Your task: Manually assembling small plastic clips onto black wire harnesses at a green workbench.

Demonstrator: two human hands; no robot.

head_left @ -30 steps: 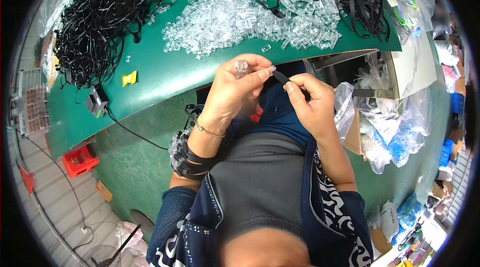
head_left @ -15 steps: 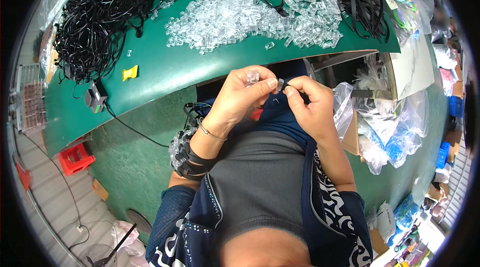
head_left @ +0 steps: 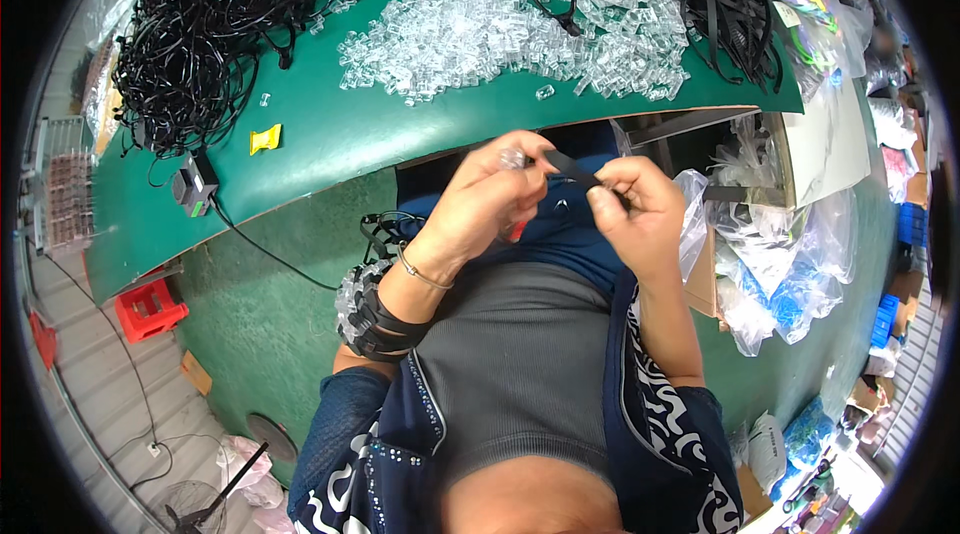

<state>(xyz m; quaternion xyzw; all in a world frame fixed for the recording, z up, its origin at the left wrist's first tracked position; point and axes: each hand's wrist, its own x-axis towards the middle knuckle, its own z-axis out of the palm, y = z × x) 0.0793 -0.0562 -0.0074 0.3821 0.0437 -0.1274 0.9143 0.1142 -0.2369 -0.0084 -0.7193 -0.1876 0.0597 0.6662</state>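
Observation:
A short flat black strap (head_left: 572, 170) stretches between my two hands, over my lap. My left hand (head_left: 478, 196) is closed, its thumb and fingertips at the strap's left end. Small clear plastic pieces (head_left: 514, 160) show between its fingers, and a bit of something red (head_left: 517, 230) peeks out below. My right hand (head_left: 642, 208) pinches the strap's other end between thumb and index finger. Black straps with clear pieces on them (head_left: 372, 309) are looped round my left forearm.
On the green table (head_left: 330, 149) lie a heap of clear plastic pieces (head_left: 500, 39), tangled black cords (head_left: 190, 34), black straps (head_left: 715, 4) and a yellow packet (head_left: 265, 139). A small black device (head_left: 195, 184) with a cable sits near its edge. Plastic bags (head_left: 765, 274) hang at the right.
My right hand has moved right, away from the left, and more of the black strap now shows between them. The clear piece between my fingertips is no longer visible there.

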